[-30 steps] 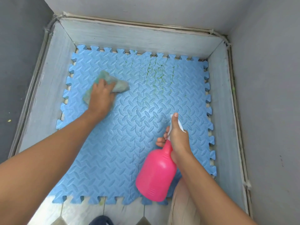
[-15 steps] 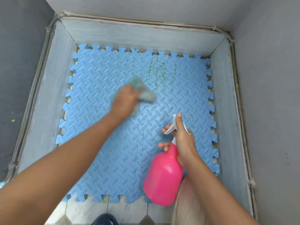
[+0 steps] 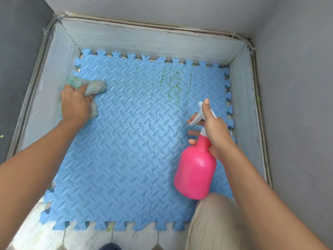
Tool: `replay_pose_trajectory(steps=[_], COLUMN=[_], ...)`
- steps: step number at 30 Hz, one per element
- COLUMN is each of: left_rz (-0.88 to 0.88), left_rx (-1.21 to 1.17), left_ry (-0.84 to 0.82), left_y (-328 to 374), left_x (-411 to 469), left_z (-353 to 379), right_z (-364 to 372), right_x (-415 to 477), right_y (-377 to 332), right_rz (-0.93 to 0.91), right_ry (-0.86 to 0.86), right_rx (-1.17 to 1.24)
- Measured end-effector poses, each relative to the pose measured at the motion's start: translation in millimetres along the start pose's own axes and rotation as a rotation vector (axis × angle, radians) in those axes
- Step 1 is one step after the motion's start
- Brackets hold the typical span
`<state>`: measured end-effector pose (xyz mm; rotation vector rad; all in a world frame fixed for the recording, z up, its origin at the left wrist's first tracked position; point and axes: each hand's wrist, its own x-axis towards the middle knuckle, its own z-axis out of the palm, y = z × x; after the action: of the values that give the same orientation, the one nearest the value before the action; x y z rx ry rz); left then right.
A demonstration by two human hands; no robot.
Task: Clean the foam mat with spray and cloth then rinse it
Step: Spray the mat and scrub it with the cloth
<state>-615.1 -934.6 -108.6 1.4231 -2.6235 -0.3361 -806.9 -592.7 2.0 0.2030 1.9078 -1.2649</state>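
Observation:
A blue foam mat [image 3: 126,150] of interlocked tiles lies flat on the floor of a walled corner. Green smears [image 3: 173,83] mark its far right part. My left hand [image 3: 76,105] presses a crumpled grey-green cloth [image 3: 94,86] onto the mat's far left edge. My right hand [image 3: 213,130] grips the neck of a pink spray bottle [image 3: 195,170] with a white trigger head [image 3: 198,118], held above the mat's right side, nozzle facing the far wall.
Low pale walls [image 3: 144,40] enclose the mat at the back, left and right. Tiled floor [image 3: 86,239] shows along the near edge. My knee in beige trousers [image 3: 216,222] is at the lower right, a dark shoe tip [image 3: 110,247] at the bottom.
My left hand has swept the cloth from the mat's middle back to its far left edge. The right hand and bottle have held roughly the same place.

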Motion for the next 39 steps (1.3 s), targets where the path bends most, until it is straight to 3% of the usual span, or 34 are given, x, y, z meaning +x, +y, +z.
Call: replay_pose_trajectory(steps=[3, 9, 14, 20, 22, 27, 29, 31, 33, 37, 39], left_rz=[-0.029, -0.051, 0.087, 0.041, 0.138, 0.624, 0.876, 0.972, 0.887, 0.438, 0.368], left_rx=[0.015, 0.068, 0.211, -0.051, -0.098, -0.157, -0.089, -0.061, -0.067, 0.027, -0.003], left_ry=[0.010, -0.002, 0.043, 0.013, -0.061, -0.243, -0.279, -0.281, -0.188, -0.084, -0.057], left_y=[7, 17, 35, 105, 147, 265, 290, 293, 279, 209, 179], left_x=[2, 10, 29, 67, 70, 11, -20, -27, -7, 69, 82], left_z=[-1, -1, 1, 20, 32, 66, 74, 73, 69, 54, 49], right_z=[-5, -13, 0, -4, -9, -20, -23, -26, -27, -30, -32], right_x=[13, 54, 68, 55, 49, 42, 42, 43, 42, 40, 40], right_y=[-21, -58, -61, -51, -44, -22, -14, -5, 2, 10, 10], right_rz=[-0.052, -0.037, -0.064, -0.095, -0.090, 0.003, 0.044, 0.090, 0.128, 0.168, 0.171], right_ry=[-0.054, 0.023, -0.062, 0.027, 0.065, 0.062, 0.060, 0.071, 0.052, 0.012, 0.016], right_rx=[-0.080, -0.116, -0.147, -0.103, -0.054, 0.106, 0.175, 0.218, 0.239, 0.272, 0.284])
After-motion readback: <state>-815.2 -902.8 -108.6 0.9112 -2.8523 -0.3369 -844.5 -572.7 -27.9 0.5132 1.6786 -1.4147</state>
